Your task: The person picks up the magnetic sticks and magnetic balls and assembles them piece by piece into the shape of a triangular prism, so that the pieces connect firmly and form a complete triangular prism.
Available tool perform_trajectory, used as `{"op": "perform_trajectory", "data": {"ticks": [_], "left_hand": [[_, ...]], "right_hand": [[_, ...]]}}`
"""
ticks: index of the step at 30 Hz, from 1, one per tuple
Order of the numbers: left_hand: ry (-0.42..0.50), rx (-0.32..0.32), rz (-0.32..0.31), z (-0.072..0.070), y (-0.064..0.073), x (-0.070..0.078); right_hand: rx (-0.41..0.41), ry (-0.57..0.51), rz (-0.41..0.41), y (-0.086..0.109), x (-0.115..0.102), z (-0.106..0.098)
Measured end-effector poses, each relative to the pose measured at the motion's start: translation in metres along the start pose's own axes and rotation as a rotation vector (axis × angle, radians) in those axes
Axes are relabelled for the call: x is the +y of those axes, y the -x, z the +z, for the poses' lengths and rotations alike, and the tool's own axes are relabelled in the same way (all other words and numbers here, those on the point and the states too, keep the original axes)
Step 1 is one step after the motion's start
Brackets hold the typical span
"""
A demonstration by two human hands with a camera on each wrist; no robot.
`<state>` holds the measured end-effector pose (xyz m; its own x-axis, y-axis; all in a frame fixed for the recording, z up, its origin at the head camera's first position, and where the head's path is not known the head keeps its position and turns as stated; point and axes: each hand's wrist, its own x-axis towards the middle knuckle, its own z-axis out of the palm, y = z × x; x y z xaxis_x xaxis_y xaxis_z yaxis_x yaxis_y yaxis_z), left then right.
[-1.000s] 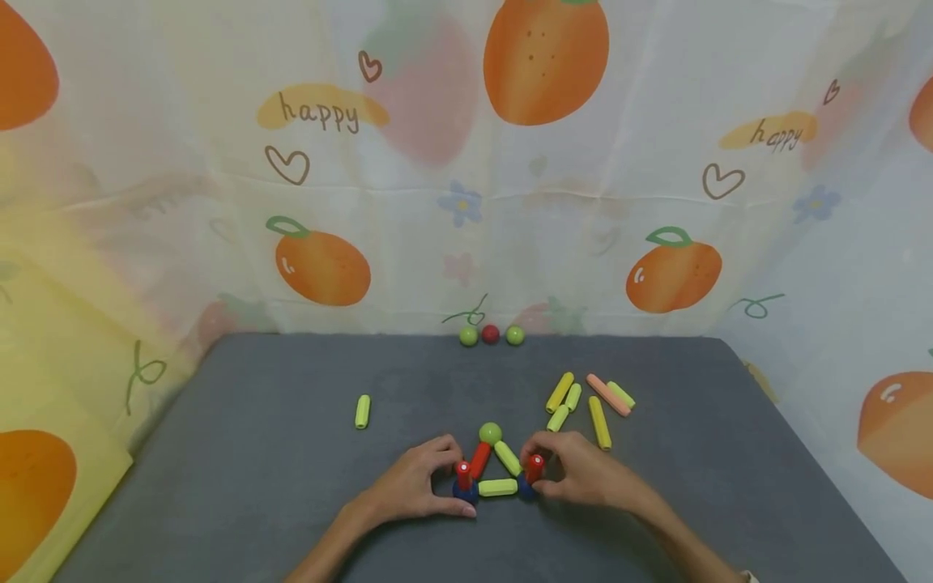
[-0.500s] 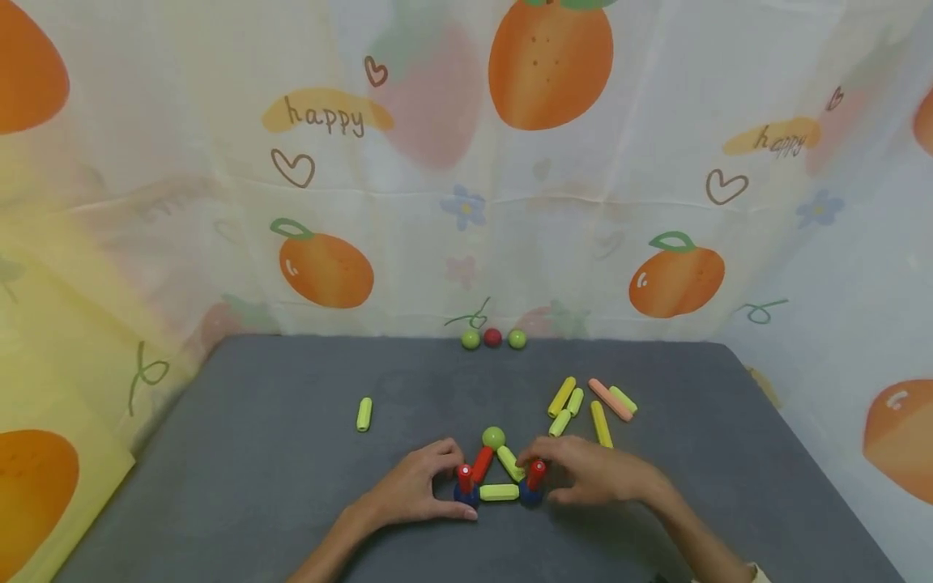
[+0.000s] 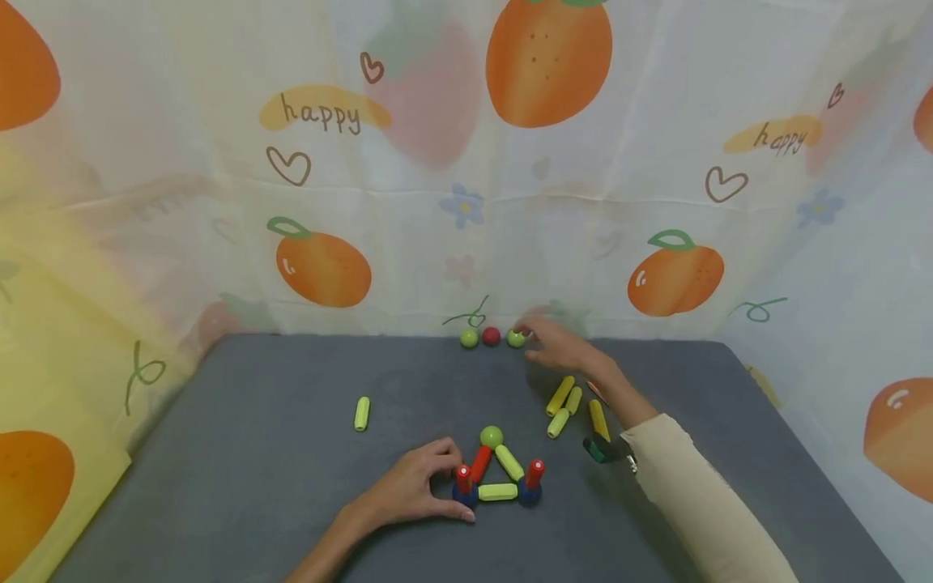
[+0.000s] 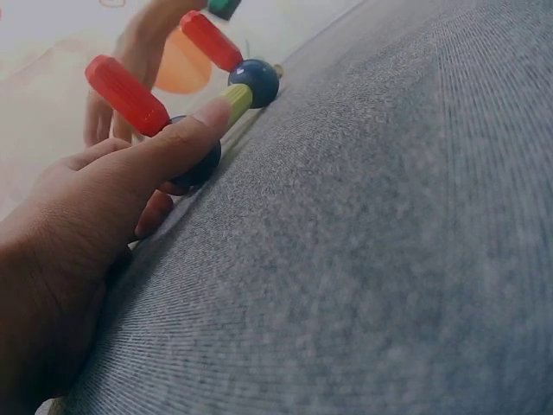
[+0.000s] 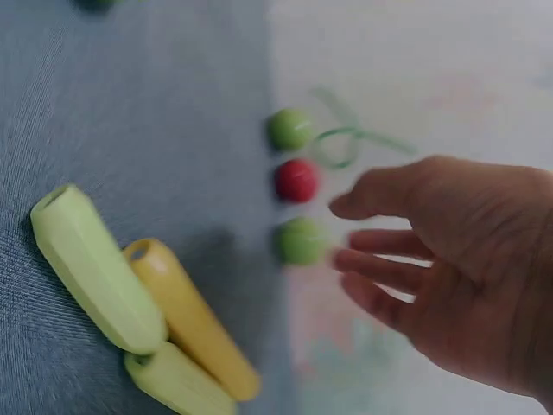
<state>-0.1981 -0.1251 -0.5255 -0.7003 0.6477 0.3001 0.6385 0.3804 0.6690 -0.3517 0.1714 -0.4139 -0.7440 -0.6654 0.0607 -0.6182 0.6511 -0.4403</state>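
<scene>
A flat triangle of rods (image 3: 498,491) and balls lies near the table's front. Its far corner is a green ball (image 3: 492,437); the two near corners are dark blue balls (image 3: 530,491), each with an upright red rod (image 3: 535,472). My left hand (image 3: 411,486) grips the left blue ball (image 4: 200,164), thumb in front and fingers behind it. At the table's back edge, my right hand (image 3: 561,346) reaches toward the rightmost green ball (image 5: 301,241), fingers spread and slightly bent around its near side. A red ball (image 5: 296,181) and another green ball (image 5: 289,130) sit beside it in a row.
Several yellow and light green rods (image 3: 560,396) lie right of centre, partly under the right forearm. A single light green rod (image 3: 362,414) lies to the left. A fruit-printed cloth (image 3: 408,243) hangs behind the table's back edge.
My right hand has left the right blue ball and its red rod, moving away to the back-edge row of balls. My left hand stays on the left blue ball.
</scene>
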Motion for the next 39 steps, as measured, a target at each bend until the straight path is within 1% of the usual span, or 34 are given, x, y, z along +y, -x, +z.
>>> {"op": "perform_trajectory", "data": {"ticks": [3,4,5,8,10,11,14,15,18,21,26,28,30,32,35,36,39], "left_hand": [[0.005,-0.008,-0.006,0.0,0.0,0.0],[0.009,-0.01,-0.006,-0.001,0.0,0.0],[0.008,-0.01,-0.004,-0.001,0.0,-0.001],[0.009,-0.01,-0.005,-0.001,0.001,-0.001],[0.005,-0.005,-0.006,-0.002,0.002,-0.002],[0.001,-0.002,-0.008,-0.002,0.002,-0.002],[-0.008,0.006,-0.004,-0.001,0.002,-0.001],[-0.009,0.007,-0.003,-0.001,0.002,-0.001],[-0.009,0.003,0.0,-0.001,0.001,0.0],[-0.001,0.0,-0.001,-0.001,0.001,0.0],[-0.01,0.013,0.009,0.0,0.001,-0.001],[-0.01,0.015,0.006,0.0,0.0,-0.001],[-0.003,0.01,0.001,0.001,0.0,-0.001],[0.003,0.005,-0.006,0.001,0.001,-0.002],[0.003,0.004,-0.01,0.001,0.001,-0.002],[0.001,0.004,-0.014,0.001,0.001,-0.002],[-0.004,0.004,-0.014,0.002,0.001,-0.001]], "right_hand": [[0.053,0.148,-0.042,-0.015,0.016,0.013],[0.075,0.192,-0.071,-0.02,0.028,0.021],[0.083,0.219,-0.089,-0.023,0.034,0.025],[0.083,0.264,-0.132,-0.03,0.049,0.038],[0.042,0.248,-0.11,-0.03,0.049,0.042],[0.01,0.239,-0.089,-0.028,0.041,0.039],[-0.042,0.201,-0.01,-0.021,0.025,0.036],[-0.06,0.17,0.024,-0.016,0.015,0.033],[-0.045,0.091,0.082,-0.001,-0.009,0.027],[-0.03,0.015,0.045,0.02,-0.033,0.019],[-0.033,-0.043,-0.093,0.066,-0.07,0.001],[-0.048,-0.064,-0.135,0.083,-0.08,-0.006],[-0.073,-0.084,-0.184,0.098,-0.086,-0.008],[-0.111,-0.112,-0.234,0.108,-0.088,-0.005],[-0.168,-0.141,-0.289,0.115,-0.088,0.003],[-0.186,-0.149,-0.295,0.116,-0.088,0.006],[-0.22,-0.154,-0.274,0.118,-0.087,0.013]]}}
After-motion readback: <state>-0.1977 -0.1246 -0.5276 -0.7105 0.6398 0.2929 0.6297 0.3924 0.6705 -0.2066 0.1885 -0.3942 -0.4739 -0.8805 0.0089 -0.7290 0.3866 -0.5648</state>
